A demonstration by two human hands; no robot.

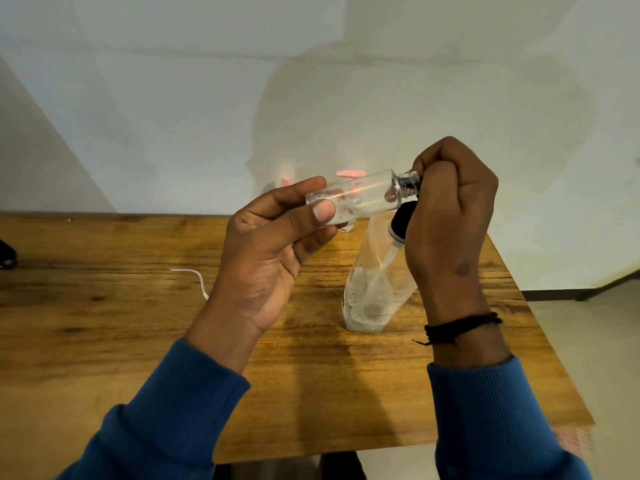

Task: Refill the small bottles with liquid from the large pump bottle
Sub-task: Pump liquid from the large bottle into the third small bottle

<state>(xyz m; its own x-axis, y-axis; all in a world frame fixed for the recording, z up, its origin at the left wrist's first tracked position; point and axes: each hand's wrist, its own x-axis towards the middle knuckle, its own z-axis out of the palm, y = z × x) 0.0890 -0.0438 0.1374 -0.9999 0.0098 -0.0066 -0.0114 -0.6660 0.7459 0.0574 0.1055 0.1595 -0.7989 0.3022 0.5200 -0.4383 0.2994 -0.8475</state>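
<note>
- Head view: the left hand (277,244) pinches the base end of a small clear bottle (356,199) between thumb and fingers, holding it in the air above the bench (138,341).
- The bottle's long axis lies nearly level, running left to right and rising a little toward its neck (408,181), which points at the right hand (450,209).
- The right hand is clenched around the neck end, fingers curled over whatever cap or sprayer top sits there; the top itself is hidden, so I cannot tell whether it is on or off.
- Under the right hand, a larger clear bottle (374,292) with a dark collar leans on the bench, a little pale liquid in its bottom.
- My judgement: the coming move is a twist about the bottle's long axis, right hand turning, left hand bracing.
- A white tube (194,277) lies on the bench to the left, well apart.
</note>
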